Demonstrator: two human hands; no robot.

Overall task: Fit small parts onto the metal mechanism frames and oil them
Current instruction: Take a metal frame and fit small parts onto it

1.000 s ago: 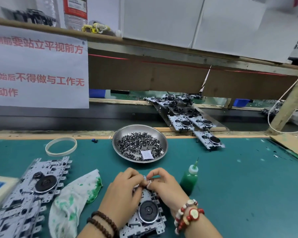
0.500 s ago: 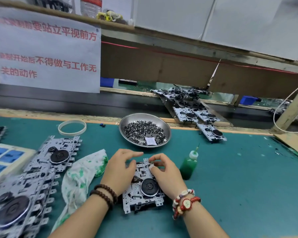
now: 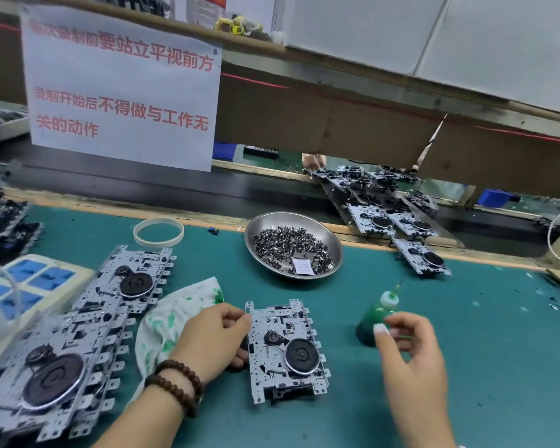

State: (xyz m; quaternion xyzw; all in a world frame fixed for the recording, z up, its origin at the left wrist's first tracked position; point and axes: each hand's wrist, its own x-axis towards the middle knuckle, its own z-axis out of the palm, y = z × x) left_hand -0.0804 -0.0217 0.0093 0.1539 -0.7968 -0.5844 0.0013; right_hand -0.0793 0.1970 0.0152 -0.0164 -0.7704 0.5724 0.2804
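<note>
Overhead, white sign (image 3: pixel 123 88) with red Chinese: "不得做与工作无关的动作".

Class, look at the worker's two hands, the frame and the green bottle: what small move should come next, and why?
Probably the right hand closes round the green oil bottle and lifts it. Its fingers are curled just in front of the bottle, apparently not yet gripping, while the left hand steadies the frame by its left edge.

Teal mat (image 3: pixel 466 367), green oil bottle (image 3: pixel 374 318), green-stained white cloth (image 3: pixel 172 315), red-lettered white sign (image 3: pixel 123 88).
</note>
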